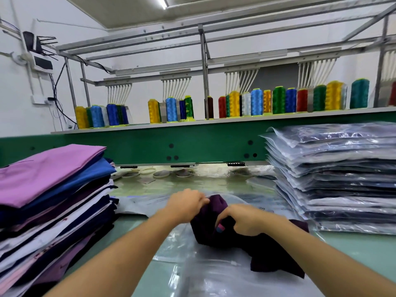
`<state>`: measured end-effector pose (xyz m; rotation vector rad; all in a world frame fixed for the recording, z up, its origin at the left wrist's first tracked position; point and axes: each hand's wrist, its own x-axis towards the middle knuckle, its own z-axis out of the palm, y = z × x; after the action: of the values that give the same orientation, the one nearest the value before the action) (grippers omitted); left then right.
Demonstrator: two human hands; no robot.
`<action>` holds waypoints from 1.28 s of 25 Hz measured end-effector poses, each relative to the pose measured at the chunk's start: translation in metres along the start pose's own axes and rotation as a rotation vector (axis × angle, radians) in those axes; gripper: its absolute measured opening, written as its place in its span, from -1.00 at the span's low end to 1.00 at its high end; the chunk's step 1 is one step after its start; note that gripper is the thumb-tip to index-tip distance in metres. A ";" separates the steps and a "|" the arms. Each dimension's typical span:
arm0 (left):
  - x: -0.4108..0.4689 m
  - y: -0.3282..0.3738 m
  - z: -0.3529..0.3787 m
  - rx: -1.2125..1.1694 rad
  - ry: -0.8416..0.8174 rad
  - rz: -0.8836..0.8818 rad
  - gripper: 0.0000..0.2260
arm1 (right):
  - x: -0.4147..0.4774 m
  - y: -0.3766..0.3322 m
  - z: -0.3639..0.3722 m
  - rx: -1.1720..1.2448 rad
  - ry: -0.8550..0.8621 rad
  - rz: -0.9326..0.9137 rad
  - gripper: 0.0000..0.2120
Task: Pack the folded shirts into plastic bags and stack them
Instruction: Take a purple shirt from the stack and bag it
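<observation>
Bright, even light falls from a ceiling tube lamp [162,2] at the top edge, and shadows are soft and faint. Glare streaks the stack of bagged shirts [342,168]. Wide-angle distortion bows the green machine beam [171,144]. The thread cones [256,102] look slightly soft.

White walls, a ceiling strip light [161,2], thread cones [278,100] along a green machine beam [192,142].

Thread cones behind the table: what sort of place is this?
Likely a garment embroidery workshop: coloured thread cones stand on a green machine, folded shirts piled left, bagged shirts stacked right.
</observation>
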<state>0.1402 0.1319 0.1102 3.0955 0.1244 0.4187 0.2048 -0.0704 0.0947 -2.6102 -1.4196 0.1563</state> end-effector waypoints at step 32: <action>-0.028 -0.023 -0.038 -0.234 0.114 0.193 -0.73 | 0.111 -0.063 0.014 0.163 0.296 0.324 -0.68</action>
<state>0.1013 0.1526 0.1393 2.8618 -0.2086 0.5704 0.2111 0.0581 0.0917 -2.5760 -0.8496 -0.0708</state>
